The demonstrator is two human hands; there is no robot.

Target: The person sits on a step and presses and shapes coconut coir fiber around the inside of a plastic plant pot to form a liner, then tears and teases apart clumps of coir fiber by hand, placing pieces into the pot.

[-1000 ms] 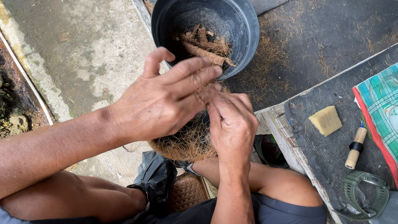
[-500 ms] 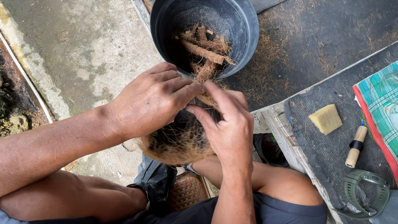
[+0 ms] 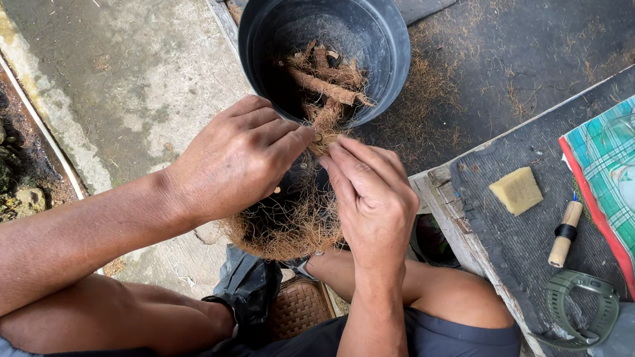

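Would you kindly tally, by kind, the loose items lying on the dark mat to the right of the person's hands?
Yellow sponge block: 1
Short wooden handle with a black band: 1
Green wristwatch: 1
Green checked cloth: 1
Total: 4

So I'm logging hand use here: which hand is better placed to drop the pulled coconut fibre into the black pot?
Probably the left hand: its fingers pinch the fibre at the black pot rim.
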